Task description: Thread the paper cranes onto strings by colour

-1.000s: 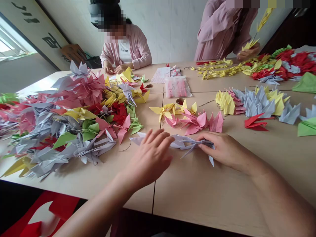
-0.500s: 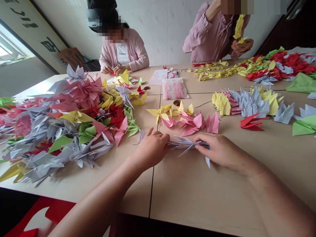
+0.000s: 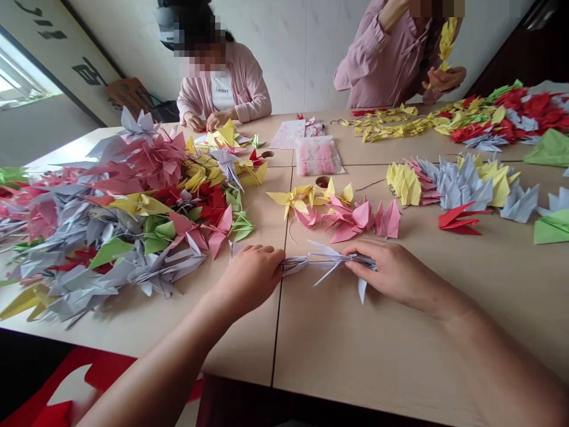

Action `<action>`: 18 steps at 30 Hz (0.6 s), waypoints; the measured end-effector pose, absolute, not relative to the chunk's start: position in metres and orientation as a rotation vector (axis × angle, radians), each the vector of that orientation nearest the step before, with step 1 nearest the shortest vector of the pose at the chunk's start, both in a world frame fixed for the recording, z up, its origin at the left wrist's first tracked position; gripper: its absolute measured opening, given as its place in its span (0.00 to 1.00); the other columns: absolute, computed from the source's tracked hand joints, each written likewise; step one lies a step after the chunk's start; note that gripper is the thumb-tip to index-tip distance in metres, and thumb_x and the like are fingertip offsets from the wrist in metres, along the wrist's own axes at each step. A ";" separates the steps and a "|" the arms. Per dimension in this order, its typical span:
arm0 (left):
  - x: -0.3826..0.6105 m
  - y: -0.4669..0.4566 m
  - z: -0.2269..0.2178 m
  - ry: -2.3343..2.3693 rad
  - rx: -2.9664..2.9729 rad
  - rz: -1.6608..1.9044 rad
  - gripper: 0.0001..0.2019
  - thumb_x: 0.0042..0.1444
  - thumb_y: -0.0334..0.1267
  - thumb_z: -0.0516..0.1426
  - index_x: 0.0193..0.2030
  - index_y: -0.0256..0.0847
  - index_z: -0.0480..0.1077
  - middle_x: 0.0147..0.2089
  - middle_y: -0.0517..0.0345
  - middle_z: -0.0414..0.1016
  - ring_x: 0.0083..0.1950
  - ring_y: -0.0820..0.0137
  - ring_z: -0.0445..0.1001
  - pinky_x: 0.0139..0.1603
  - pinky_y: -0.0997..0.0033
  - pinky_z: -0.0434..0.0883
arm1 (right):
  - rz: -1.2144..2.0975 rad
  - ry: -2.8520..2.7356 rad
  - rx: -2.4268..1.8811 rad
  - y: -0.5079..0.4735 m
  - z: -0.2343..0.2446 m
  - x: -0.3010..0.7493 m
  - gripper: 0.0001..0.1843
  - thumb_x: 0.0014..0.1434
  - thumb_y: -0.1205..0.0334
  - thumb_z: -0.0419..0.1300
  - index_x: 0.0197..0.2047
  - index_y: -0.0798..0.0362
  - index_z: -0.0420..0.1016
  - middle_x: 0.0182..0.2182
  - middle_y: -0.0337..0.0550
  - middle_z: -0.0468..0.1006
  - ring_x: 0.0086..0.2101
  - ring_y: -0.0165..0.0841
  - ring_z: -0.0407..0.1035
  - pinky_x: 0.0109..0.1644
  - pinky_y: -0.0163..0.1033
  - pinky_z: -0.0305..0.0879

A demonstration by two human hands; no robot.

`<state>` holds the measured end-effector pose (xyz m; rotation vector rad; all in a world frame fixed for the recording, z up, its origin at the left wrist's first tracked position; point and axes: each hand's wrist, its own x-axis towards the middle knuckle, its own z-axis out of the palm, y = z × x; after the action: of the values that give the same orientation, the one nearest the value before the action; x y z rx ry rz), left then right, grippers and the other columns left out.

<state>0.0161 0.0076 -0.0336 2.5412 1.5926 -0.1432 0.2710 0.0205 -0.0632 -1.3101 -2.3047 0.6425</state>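
Pale grey-lilac folded paper cranes stretch in a flat row between my two hands, a little above the table. My left hand is closed around the left end of the row, and most of what it grips is hidden under the fingers. At the other end my right hand pinches a bundle of the cranes between thumb and fingers. A narrow gap splits the row, with a thin line crossing it. One pale paper tip hangs below the right fingers. Just beyond lie pink cranes and yellow cranes.
A large heap of colored cranes covers the table's left side. Rows of folded cranes and a red crane lie right. A clear packet rests mid-table. Two people work across the table, one holding a yellow strand.
My left hand has moved left and slightly down, away from my right hand. More of the row shows between them, and a gap has opened in it.
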 end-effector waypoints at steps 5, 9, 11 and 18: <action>0.014 -0.002 -0.025 1.576 2.421 -0.244 0.12 0.61 0.44 0.48 0.35 0.41 0.67 0.34 0.55 0.74 0.37 0.61 0.73 0.32 0.66 0.65 | 0.622 -2.268 -1.304 0.020 -0.062 0.280 0.19 0.57 0.60 0.58 0.53 0.43 0.70 0.48 0.37 0.76 0.46 0.35 0.71 0.48 0.40 0.68; 0.012 -0.002 -0.019 1.475 2.358 -0.133 0.19 0.60 0.54 0.48 0.47 0.44 0.68 0.45 0.54 0.75 0.46 0.59 0.73 0.41 0.63 0.68 | 0.715 -2.190 -1.401 0.025 -0.058 0.293 0.19 0.57 0.57 0.58 0.52 0.42 0.71 0.44 0.37 0.79 0.39 0.35 0.75 0.39 0.37 0.71; 0.012 0.003 -0.018 1.478 2.381 -0.021 0.22 0.60 0.56 0.46 0.51 0.44 0.67 0.50 0.52 0.74 0.51 0.58 0.71 0.47 0.60 0.67 | 0.633 -2.055 -1.480 0.029 -0.055 0.300 0.16 0.57 0.55 0.58 0.49 0.46 0.74 0.39 0.40 0.80 0.34 0.34 0.75 0.36 0.36 0.71; 0.021 0.028 -0.027 1.437 2.316 0.129 0.21 0.62 0.53 0.46 0.52 0.42 0.67 0.50 0.51 0.74 0.47 0.62 0.73 0.46 0.62 0.69 | 0.636 -1.922 -1.647 0.032 -0.048 0.315 0.14 0.57 0.50 0.57 0.32 0.52 0.75 0.28 0.41 0.79 0.27 0.32 0.72 0.30 0.34 0.66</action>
<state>0.0211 0.0281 -0.0273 2.3157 1.4365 0.1290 0.3148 0.0320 -0.0478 -1.6471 -1.9216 0.6355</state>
